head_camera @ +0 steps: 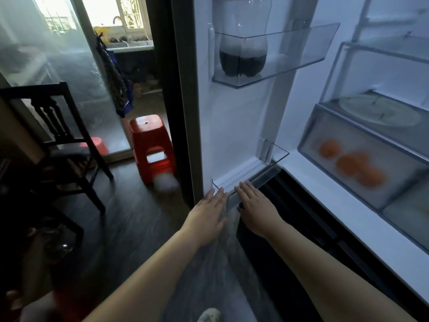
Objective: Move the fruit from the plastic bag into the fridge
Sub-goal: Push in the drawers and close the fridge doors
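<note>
we see orange round fruits (350,162) blurred behind the clear plastic fridge drawer (325,126) front; count unclear, round so no long axis. dark soda bottle (242,59), top cut off, stands in clear upper door shelf (301,49). left hand (209,211) and right hand (254,205) rest flat, fingers straight, on clear lower door bin (262,177).

Fruit (350,162): three or four round orange fruits, blurred, lying close together inside a translucent drawer (399,173) low in the fridge (308,187), whose door stands open to the left.
</note>
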